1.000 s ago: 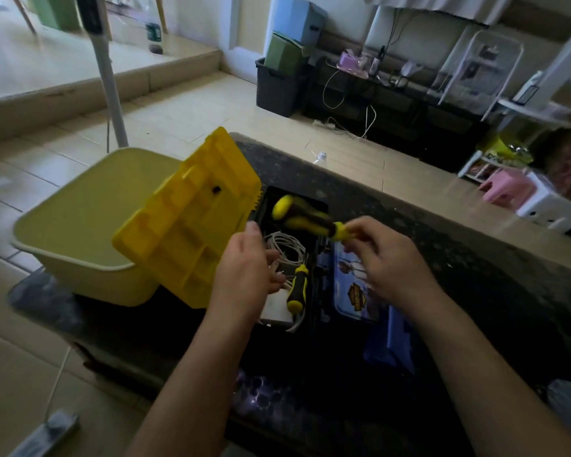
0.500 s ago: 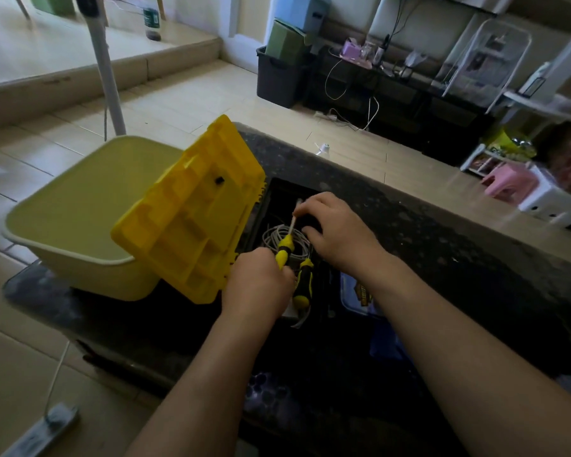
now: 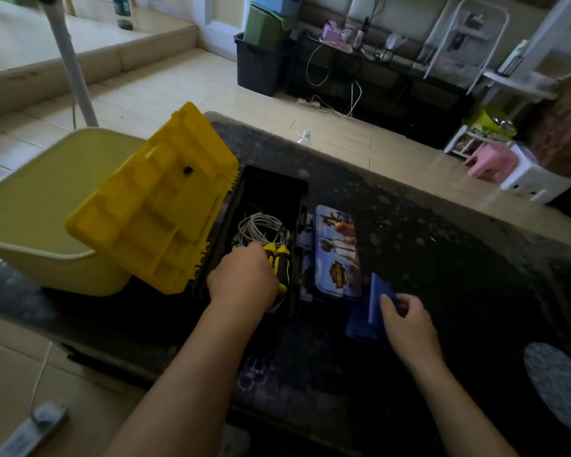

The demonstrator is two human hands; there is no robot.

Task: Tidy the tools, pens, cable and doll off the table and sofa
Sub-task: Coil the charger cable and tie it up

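Now: right grip (image 3: 406,321) pinches blue case (image 3: 375,290) edge on table (image 3: 459,258); likely light, stiff plastic. Left grip (image 3: 244,282) on screwdrivers (image 3: 282,262) in toolbox (image 3: 299,196); closure unreadable.

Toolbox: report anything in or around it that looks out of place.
Nothing spilled or broken. The lid tilts open over the tub; cable and screwdrivers lie in the toolbox. A tin and blue case, flap raised, sit on the table.

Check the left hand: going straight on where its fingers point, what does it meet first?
Probably the coiled white cable in the open toolbox, just past the left hand fingertips; the screwdriver handles lie beside it. Depth is unclear.
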